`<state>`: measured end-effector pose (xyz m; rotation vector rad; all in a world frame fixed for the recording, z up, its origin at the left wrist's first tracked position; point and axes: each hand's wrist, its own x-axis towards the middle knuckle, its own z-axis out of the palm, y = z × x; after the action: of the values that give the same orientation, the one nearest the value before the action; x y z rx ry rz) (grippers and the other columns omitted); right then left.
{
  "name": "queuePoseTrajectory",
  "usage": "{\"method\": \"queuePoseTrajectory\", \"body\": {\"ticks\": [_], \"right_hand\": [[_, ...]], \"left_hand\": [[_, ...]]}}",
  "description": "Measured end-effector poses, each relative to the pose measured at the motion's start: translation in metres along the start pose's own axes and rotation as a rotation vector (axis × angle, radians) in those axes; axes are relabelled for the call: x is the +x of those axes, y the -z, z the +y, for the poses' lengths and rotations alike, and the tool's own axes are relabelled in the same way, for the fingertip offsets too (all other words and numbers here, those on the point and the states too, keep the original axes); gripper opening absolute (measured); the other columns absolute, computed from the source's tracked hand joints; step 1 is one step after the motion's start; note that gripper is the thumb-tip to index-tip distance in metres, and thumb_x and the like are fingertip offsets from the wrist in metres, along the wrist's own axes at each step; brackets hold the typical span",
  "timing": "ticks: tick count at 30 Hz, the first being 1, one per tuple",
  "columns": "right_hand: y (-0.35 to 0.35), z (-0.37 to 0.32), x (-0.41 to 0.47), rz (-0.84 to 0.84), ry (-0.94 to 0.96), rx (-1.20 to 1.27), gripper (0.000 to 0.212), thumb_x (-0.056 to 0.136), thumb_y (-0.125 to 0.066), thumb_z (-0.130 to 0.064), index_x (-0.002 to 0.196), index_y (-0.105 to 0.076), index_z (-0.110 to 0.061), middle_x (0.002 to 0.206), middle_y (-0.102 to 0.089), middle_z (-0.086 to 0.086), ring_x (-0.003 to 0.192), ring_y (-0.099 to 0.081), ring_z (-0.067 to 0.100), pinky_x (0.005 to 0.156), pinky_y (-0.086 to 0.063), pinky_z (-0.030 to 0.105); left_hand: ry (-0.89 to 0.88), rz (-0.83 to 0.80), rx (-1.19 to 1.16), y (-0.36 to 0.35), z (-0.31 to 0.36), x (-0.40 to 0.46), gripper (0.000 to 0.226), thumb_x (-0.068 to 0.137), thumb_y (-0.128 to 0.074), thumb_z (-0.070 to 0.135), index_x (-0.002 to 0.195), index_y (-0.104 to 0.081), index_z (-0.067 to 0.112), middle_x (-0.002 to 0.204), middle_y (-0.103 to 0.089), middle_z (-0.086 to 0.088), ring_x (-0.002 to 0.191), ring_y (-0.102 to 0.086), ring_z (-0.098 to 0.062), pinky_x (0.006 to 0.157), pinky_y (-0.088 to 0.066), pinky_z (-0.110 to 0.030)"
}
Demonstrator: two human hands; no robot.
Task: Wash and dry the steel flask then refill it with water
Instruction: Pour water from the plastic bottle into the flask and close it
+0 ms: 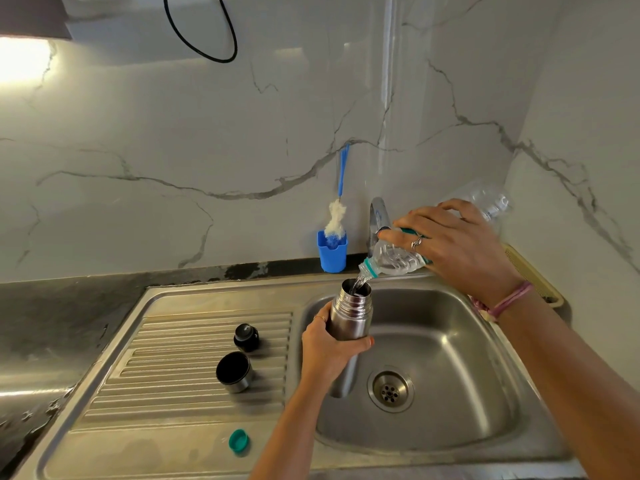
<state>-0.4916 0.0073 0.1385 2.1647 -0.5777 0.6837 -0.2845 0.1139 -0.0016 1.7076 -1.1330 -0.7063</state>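
Two loose flask parts sit on the ribbed drainboard at left: the black stopper and, just nearer you, the steel cup lid, mouth up. A teal bottle cap lies near the front edge. Against the wall, a bottle brush stands in a blue holder. Your left hand has its grip wrapped round the mid-body of the steel flask, held upright over the sink basin, mouth open. Your right hand clasps the clear plastic bottle, tipped neck-down, water running into the flask mouth. Judgement: refill is in hand, level inside not visible. Expect the flask to grow heavier as it fills; polished steel will be slippery if wet, so keep hold at the waist below the threaded neck. The bottle is thin and soft; squeeze lightly or the stream may surge.
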Motion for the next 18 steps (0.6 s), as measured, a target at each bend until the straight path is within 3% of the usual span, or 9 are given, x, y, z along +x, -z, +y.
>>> {"method": "queuePoseTrajectory", "body": {"ticks": [4, 14, 18], "right_hand": [[0.001, 0.001, 0.0015, -0.007, 0.031, -0.028, 0.053, 0.081, -0.069, -0.004, 0.126, -0.061, -0.031, 0.114, -0.066, -0.002, 0.106, -0.062, 0.021, 0.092, -0.034, 0.037], [0.0065, 0.002, 0.0066, 0.019, 0.098, -0.072, 0.06, 0.075, -0.073, 0.001, 0.125, -0.061, -0.029, 0.115, -0.065, 0.002, 0.106, -0.062, 0.023, 0.093, -0.034, 0.038], [0.0057, 0.0028, 0.0095, 0.021, 0.124, -0.098, 0.067, 0.071, -0.078, -0.001, 0.128, -0.06, -0.029, 0.116, -0.065, 0.003, 0.108, -0.062, 0.023, 0.095, -0.034, 0.038]], "left_hand": [[-0.008, -0.007, -0.001, -0.0009, 0.0018, -0.0011, 0.08, 0.056, -0.094, 0.025, 0.127, -0.057, 0.027, 0.11, -0.067, 0.012, 0.098, -0.062, -0.006, 0.088, -0.052, -0.026], [-0.015, -0.013, 0.01, -0.0003, 0.0052, -0.0008, 0.08, 0.055, -0.094, 0.028, 0.126, -0.057, 0.028, 0.109, -0.066, 0.013, 0.098, -0.062, -0.006, 0.09, -0.053, -0.03], [-0.009, -0.014, -0.002, 0.0012, 0.0067, -0.0017, 0.075, 0.055, -0.095, 0.025, 0.121, -0.059, 0.028, 0.104, -0.068, 0.013, 0.092, -0.064, -0.004, 0.079, -0.051, -0.021]]}}
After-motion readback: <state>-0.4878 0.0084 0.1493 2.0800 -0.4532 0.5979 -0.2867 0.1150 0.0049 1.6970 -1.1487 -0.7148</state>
